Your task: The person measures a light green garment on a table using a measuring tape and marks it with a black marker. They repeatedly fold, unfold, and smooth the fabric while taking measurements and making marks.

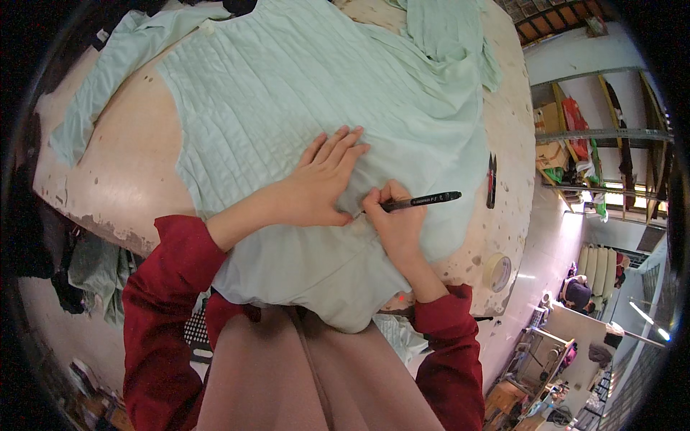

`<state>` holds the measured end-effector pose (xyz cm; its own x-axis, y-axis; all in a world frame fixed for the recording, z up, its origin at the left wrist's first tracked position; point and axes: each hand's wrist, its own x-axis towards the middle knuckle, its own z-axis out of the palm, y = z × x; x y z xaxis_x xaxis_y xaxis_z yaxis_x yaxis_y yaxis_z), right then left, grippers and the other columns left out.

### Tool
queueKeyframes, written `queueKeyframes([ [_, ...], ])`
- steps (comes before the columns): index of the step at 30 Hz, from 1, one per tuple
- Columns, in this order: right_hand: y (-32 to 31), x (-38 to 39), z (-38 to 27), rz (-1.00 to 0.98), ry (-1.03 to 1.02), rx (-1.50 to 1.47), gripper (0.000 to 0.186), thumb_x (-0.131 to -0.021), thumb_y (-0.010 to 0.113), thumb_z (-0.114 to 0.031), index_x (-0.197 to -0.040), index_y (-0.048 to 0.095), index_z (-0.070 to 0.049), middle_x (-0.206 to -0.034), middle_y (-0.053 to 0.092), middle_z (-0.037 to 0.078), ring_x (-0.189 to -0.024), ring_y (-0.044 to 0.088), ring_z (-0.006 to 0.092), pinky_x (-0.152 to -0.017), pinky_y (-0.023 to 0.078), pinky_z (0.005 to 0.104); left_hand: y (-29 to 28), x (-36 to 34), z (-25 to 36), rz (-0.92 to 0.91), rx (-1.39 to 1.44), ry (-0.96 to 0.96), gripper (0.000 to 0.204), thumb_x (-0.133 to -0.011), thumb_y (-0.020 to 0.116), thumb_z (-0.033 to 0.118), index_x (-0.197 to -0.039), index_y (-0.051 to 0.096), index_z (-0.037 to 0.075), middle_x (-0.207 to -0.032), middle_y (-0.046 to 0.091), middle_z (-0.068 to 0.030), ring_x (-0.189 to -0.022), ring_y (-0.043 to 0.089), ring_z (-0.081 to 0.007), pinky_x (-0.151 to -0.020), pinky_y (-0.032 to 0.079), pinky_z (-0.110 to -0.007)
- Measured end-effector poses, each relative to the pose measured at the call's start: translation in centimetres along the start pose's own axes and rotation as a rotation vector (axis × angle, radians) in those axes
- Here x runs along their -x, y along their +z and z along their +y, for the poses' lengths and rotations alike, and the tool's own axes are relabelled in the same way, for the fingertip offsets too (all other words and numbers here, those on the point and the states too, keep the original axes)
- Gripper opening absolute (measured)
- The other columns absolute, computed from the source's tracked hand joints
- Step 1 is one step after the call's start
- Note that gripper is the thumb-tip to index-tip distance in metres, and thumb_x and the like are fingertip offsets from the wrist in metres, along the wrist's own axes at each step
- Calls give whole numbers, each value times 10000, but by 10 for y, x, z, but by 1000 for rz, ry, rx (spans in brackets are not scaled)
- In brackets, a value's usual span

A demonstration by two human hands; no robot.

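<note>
A pale mint-green garment (280,79) with rows of pleats is spread over the worktable (129,136), its lower part hanging over the near edge toward my lap. My left hand (316,183) lies flat on the cloth, fingers stretched out and holding nothing. Just right of it, my right hand (399,226) grips a black pen (424,200) between thumb and fingers. The pen lies slanted, its capless-looking tip end hidden by my fingers near the cloth. A small light mark or seam shows by my left thumb.
A second dark pen (491,181) lies on the table to the right. Nearer stands a roll of tape (497,272) by the table's right edge. A mint sleeve (108,90) trails at the far left. Shelves with goods (575,136) and another person (577,291) are off to the right.
</note>
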<state>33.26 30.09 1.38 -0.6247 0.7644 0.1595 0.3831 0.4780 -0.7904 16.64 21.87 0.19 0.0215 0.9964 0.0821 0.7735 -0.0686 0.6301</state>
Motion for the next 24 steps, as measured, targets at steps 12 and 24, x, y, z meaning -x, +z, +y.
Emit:
queueKeyframes([
  [12,-8,-10,2,-9,190,-244,280,-793,659,-69,-611,453,-14,-515,465,13,-509,381,57,-449,323,269,2,-1,0,36,-8,-6,934,-689,759,316,-1423,245,51,-1545,133,-187,-1448,84,-377,-1149,95,-536],
  [24,-1,-12,20,-41,-29,-53,282,-774,662,-68,-596,453,-7,-478,423,56,-475,345,73,-426,320,281,10,-4,9,197,-11,-51,717,-739,728,279,-1296,349,34,-1464,264,-194,-1404,202,-377,-1142,156,-521],
])
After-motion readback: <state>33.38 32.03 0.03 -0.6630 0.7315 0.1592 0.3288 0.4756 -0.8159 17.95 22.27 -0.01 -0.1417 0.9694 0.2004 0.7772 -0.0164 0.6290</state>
